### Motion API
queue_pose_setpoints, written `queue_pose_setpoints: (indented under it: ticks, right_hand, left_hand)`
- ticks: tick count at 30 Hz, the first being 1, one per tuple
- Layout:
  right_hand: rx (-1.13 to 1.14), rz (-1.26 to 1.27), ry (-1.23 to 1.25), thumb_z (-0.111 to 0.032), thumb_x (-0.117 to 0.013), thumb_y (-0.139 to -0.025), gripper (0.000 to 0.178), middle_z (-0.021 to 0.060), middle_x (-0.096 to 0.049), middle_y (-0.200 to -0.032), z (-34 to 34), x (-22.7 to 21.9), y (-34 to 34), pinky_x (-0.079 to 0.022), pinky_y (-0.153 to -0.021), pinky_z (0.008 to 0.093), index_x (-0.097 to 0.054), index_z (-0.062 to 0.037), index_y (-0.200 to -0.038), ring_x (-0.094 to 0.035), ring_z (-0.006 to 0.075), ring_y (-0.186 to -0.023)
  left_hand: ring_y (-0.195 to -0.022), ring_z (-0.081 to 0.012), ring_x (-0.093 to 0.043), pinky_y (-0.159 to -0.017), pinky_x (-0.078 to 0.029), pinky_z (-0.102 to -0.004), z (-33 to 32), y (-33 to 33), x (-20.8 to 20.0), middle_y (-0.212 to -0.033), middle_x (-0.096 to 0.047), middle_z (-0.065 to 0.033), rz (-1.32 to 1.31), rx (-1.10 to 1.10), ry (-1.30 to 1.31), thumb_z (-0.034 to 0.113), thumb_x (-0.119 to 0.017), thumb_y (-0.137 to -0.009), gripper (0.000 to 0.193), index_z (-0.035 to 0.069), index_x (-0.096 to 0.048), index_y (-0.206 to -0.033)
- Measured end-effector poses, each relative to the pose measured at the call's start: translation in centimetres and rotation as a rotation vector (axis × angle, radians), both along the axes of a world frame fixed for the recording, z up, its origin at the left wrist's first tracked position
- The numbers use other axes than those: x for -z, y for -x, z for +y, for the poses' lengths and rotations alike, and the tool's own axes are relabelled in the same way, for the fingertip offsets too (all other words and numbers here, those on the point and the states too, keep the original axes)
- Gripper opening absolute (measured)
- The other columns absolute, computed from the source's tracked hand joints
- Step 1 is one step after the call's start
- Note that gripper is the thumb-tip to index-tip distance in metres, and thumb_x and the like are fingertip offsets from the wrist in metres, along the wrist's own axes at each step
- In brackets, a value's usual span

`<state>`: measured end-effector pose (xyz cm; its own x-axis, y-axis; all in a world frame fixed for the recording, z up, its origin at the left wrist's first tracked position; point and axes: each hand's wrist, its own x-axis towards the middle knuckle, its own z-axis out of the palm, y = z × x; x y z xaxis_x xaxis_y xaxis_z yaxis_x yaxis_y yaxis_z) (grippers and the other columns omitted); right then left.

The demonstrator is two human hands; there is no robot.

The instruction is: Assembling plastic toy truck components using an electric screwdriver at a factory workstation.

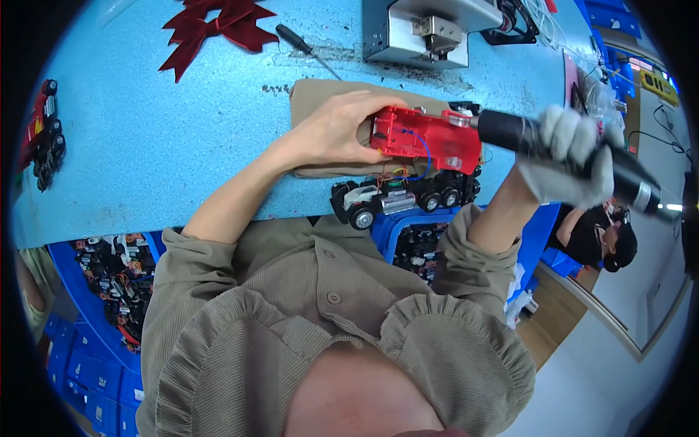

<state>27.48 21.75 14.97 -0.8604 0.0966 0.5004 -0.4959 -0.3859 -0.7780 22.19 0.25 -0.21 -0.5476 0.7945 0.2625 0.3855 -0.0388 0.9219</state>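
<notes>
My bare left hand (pixel 338 130) grips the left end of a red plastic toy truck shell (pixel 437 142), its hollow inside facing up. A blue wire joins the shell to a black truck chassis (pixel 408 199), which stands on its wheels at the table's near edge. In my right hand (pixel 575 156), in a whitish glove, is a black cylindrical electric screwdriver (pixel 510 132). Its metal tip is at the upper right part of the shell; whether it touches a screw cannot be made out. A folded brown cloth (pixel 313 95) lies under the shell and my left hand.
A loose screwdriver (pixel 306 47) and a dark red bow (pixel 218 29) lie farther back. A metal machine (pixel 415 36) stands at the back. Another red toy truck (pixel 45 135) sits far left. Blue bins (pixel 156 247) of dark parts are below the table. A person (pixel 601 237) is at the right.
</notes>
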Motion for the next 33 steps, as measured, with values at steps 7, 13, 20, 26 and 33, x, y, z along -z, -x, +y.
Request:
queue_pose_setpoints:
  ticks: [7, 13, 20, 26, 33]
  right_hand:
    - [0.260, 0.015, -0.042, -0.018, -0.048, -0.081, 0.030, 0.0012, -0.043, -0.059, -2.2, 4.7, -2.0, -0.035, -0.050, 0.0307, -0.051, -0.0105, -0.110, -0.040, 0.0153, -0.048]
    - [0.280, -0.001, 0.003, -0.018, -0.048, -0.081, 0.029, 0.0026, -0.043, -0.060, -2.2, 5.2, -2.0, -0.036, -0.049, 0.0321, -0.050, -0.0111, -0.110, -0.040, 0.0164, -0.047]
    - [0.288, 0.013, -0.115, -0.016, -0.047, -0.081, 0.028, 0.0045, -0.044, -0.059, -4.3, 5.3, -0.9, -0.041, -0.050, 0.0346, -0.048, -0.0096, -0.108, -0.044, 0.0176, -0.049]
    - [0.356, 0.048, -0.315, -0.012, -0.043, -0.082, 0.028, 0.0053, -0.044, -0.057, -7.2, 5.4, -0.5, -0.045, -0.052, 0.0360, -0.044, -0.0074, -0.109, -0.047, 0.0189, -0.049]
    - [0.439, 0.078, -0.511, -0.008, -0.039, -0.082, 0.024, 0.0062, -0.044, -0.058, -7.0, 3.7, -2.1, -0.046, -0.053, 0.0346, -0.041, -0.0046, -0.105, -0.048, 0.0189, -0.049]
  left_hand:
    - [-0.096, -0.0276, -0.058, -0.087, -0.044, -0.0348, 0.2, -0.2, 0.4, -0.104, -0.059, -0.0137, 0.037, -0.020, -0.047, 0.013, -0.071, -0.061, 0.057, 0.003, -0.052, -0.113]
    - [-0.095, -0.0272, -0.058, -0.085, -0.046, -0.0344, 0.2, -0.2, 0.2, -0.103, -0.059, -0.0144, 0.006, -0.012, -0.024, 0.012, -0.072, -0.061, 0.057, 0.003, -0.052, -0.113]
    - [-0.087, -0.0293, -0.058, -0.080, -0.046, -0.0364, 0.4, -0.3, 0.9, -0.092, -0.059, -0.0149, 0.044, -0.069, -0.104, 0.022, -0.074, -0.062, 0.057, 0.004, -0.053, -0.112]
    - [-0.096, -0.0268, -0.058, -0.086, -0.046, -0.0344, 0.0, -0.2, 0.5, -0.106, -0.059, -0.0139, 0.028, -0.025, -0.031, 0.013, -0.072, -0.062, 0.056, 0.002, -0.051, -0.113]
    - [-0.100, -0.0275, -0.056, -0.089, -0.044, -0.0351, -0.1, 0.0, 0.5, -0.109, -0.057, -0.0142, -0.015, 0.003, -0.029, 0.013, -0.072, -0.062, 0.058, 0.002, -0.050, -0.115]
